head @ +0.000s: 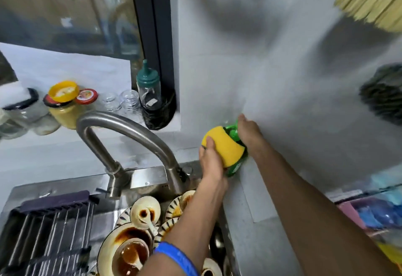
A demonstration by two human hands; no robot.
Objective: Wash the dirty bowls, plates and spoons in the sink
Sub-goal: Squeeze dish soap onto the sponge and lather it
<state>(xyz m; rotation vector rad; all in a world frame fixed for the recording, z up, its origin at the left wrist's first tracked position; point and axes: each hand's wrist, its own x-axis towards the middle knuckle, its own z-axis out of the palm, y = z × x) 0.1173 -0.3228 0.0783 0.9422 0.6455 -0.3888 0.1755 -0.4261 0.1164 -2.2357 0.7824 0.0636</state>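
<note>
Left hand (210,158) fingers curl round yellow sponge (224,147), held directly against green soap bottle (233,134) gripped by right hand (250,134); dirty bowls (130,251) lie below-left in sink (65,191).

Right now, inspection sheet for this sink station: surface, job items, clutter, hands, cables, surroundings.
Surface: grey counter right of the steel sink; a dark drying rack lies over the sink's left part.
Job's things: sauce-stained bowls and plates piled in the sink, spoons in some of them; yellow sponge; green soap bottle.
Clutter: jars and glasses on the ledge behind the faucet.
Hands: left hand holds the sponge against the bottle; right hand grips the bottle.
Cables: nothing seen.
Surroundings: window, grey wall, chopsticks at top right; right edge blurred.
</note>
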